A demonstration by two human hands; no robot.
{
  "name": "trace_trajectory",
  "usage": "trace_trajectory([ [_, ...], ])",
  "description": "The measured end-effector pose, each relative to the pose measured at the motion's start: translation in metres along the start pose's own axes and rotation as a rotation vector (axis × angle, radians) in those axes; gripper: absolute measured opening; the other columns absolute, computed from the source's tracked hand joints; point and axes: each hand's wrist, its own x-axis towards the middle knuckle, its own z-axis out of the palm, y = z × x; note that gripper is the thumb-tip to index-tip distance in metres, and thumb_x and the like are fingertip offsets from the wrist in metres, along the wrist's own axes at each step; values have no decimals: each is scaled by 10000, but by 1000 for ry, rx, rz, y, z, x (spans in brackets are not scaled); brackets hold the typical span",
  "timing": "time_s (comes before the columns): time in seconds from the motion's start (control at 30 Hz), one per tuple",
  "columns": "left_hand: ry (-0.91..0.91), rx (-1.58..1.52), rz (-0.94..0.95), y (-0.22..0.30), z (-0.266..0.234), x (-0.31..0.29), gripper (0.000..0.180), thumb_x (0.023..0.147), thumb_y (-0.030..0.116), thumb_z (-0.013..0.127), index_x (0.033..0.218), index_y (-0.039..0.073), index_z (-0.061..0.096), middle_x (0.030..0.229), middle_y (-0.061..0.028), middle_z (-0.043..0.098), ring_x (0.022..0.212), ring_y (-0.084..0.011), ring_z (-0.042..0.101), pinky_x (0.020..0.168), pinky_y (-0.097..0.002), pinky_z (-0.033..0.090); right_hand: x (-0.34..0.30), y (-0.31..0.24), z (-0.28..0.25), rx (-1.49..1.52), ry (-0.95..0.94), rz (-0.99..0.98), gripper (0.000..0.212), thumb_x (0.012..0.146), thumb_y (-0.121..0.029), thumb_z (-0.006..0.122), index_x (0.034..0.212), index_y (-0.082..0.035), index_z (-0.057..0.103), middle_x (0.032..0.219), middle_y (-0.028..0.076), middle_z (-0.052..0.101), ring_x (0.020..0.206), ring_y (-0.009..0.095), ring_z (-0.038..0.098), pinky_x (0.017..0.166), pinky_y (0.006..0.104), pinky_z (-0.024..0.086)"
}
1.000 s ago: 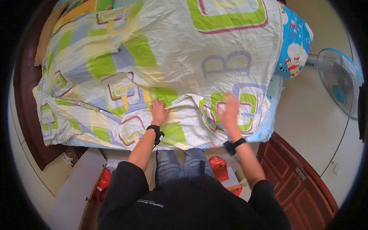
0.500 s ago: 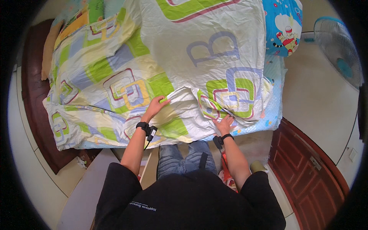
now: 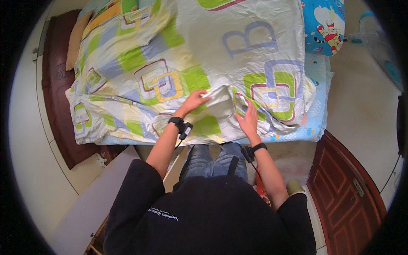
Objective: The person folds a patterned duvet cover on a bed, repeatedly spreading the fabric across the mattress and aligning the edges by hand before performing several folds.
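Note:
A thin duvet cover [image 3: 191,46], white with green, blue and yellow squares, lies spread and wrinkled over the bed. My left hand [image 3: 193,104] pinches a raised fold of it near the middle of the near side. Just to the right, my right hand [image 3: 248,120] is at the gathered cloth, fingers stretched upward and thumb apart. It rests against a crease and does not grip. Between both hands the cloth bunches into a small peak. Each wrist wears a black strap with a small device.
Light blue bedding [image 3: 318,76] shows under the cover at the right. A blue cartoon-print pillow [image 3: 325,25] lies at the far right. Around the bed are a dark red headboard [image 3: 59,85], a fan [image 3: 380,51], a red-brown door-like panel [image 3: 348,182] and a pale board [image 3: 91,199].
My right hand has come off the cloth near the lower edge and moved left and up toward the fold. My left hand still pinches the cover. The whole view has shifted slightly.

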Motion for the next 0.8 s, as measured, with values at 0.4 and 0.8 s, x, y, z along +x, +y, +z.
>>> trace_trajectory([
  [0.4,-198,-68,27,22,-37,-39,263,726,255,568,720,-7,593,617,16,524,583,-69,426,534,-224,336,-34,21,-16,-176,115,105,225,571,-27,560,787,-79,528,822,79,474,854,246,445,751,361,311],
  [0.8,13,-261,-18,21,-83,-8,294,794,306,522,737,26,593,641,51,521,576,-39,425,518,-208,342,63,42,-187,-469,693,86,137,618,-46,547,747,-85,572,807,71,463,848,251,446,823,402,281],
])
